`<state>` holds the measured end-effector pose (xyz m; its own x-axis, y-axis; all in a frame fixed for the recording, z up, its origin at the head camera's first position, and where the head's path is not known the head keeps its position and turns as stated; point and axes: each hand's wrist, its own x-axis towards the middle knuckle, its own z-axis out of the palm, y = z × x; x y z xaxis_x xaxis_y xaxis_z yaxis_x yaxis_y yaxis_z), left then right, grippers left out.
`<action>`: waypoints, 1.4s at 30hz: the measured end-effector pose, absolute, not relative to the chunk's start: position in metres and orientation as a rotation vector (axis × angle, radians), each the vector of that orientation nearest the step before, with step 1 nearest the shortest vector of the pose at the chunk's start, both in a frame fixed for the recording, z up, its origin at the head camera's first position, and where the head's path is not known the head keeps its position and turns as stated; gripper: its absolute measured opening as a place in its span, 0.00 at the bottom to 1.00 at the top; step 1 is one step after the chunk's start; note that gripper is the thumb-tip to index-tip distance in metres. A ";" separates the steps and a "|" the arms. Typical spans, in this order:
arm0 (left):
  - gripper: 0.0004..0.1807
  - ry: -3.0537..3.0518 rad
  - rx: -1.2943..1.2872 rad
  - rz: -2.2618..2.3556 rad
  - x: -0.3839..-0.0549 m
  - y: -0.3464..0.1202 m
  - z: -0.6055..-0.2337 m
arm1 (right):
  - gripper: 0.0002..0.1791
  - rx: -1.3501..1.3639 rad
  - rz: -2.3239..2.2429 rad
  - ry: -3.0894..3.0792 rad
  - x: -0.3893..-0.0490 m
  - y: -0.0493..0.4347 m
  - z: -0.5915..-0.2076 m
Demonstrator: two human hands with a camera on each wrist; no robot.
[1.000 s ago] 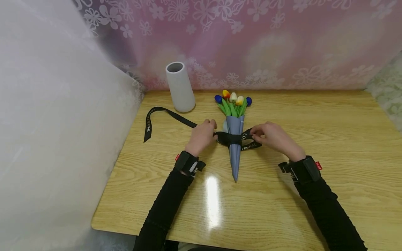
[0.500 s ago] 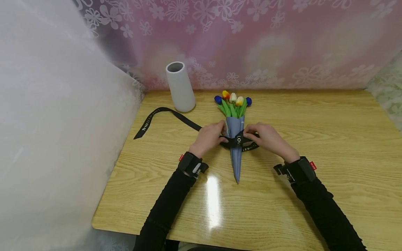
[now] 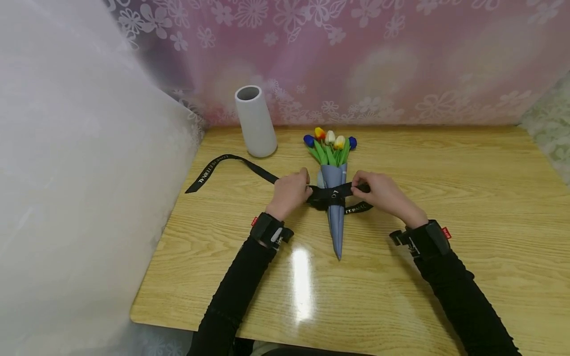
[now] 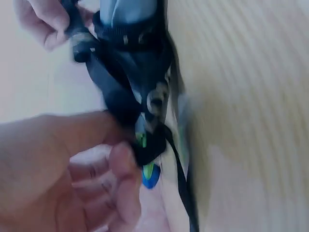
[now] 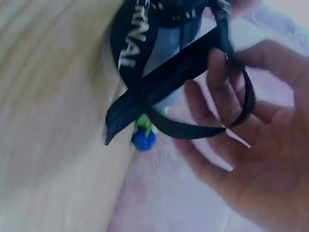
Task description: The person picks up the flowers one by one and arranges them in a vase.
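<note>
Pinched between thumb and fingers on both sides, the black ribbon (image 3: 320, 193) was grasped by the left hand (image 3: 289, 194) just left of the bouquet and by the right hand (image 3: 385, 194) just right of it. Its middle passed across the grey-blue wrapper (image 3: 336, 230), with a band of white letters showing at the front. One long tail curved over the table (image 3: 378, 296) to the left, passing in front of the vase (image 3: 257, 123); another, shorter end lay below the right fingers, lettered "TERNAL". In the right wrist view, a loop hung beside that palm. The bouquet lay flat between the hands, its pointed end toward the person and its tulips (image 3: 330, 139), blue, white and red-yellow, toward the pink curtain (image 3: 378, 59). White and upright, the vase stood to the left of the flowers, well apart from them.
</note>
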<state>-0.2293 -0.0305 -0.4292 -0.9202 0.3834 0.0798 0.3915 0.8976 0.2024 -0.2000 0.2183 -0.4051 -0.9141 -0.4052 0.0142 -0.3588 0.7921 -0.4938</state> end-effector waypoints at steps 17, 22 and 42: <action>0.09 -3.050 -0.435 -0.783 -0.229 -0.061 -0.416 | 0.06 -0.645 -0.790 2.765 -0.198 0.248 -0.404; 0.11 -2.918 -0.232 -0.801 -0.229 -0.077 -0.421 | 0.20 -0.411 -0.811 2.930 -0.183 0.269 -0.414; 0.16 -2.901 -0.956 -0.597 -0.207 -0.073 -0.423 | 0.24 -1.032 -0.770 3.100 -0.172 0.265 -0.409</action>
<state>-0.2073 -0.0725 -0.4230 -0.8110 0.5667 0.1457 0.5781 0.7378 0.3485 -0.1724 0.2647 -0.4092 -0.7900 -0.5126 0.3363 -0.6104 0.7090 -0.3531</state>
